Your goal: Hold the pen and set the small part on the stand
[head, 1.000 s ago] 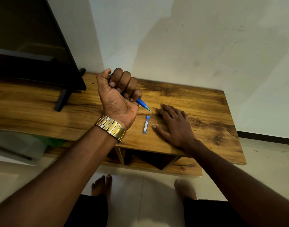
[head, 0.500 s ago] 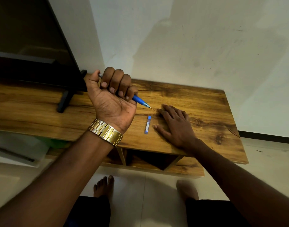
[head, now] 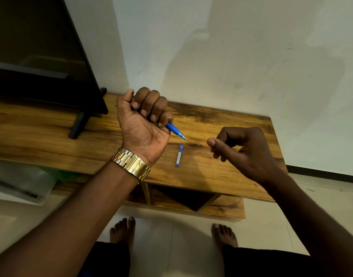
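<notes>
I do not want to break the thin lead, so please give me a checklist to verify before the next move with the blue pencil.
1. Left hand grips the blue mechanical pencil firmly in a fist: ok.
2. Pencil tip points toward the right hand: ok.
3. Right hand pinches a lead between thumb and fingers: cannot tell, too thin to see.
4. Blue lead case lies flat on the wooden table, within reach: ok.
5. Case is closed: cannot tell.
6. Hands are apart, not bumping: ok.

Left hand (head: 144,124): raised, palm toward the camera, fingers (head: 151,104) curled into a fist.
Right hand (head: 245,152): lifted, thumb meeting curled fingers in a pinch.
</notes>
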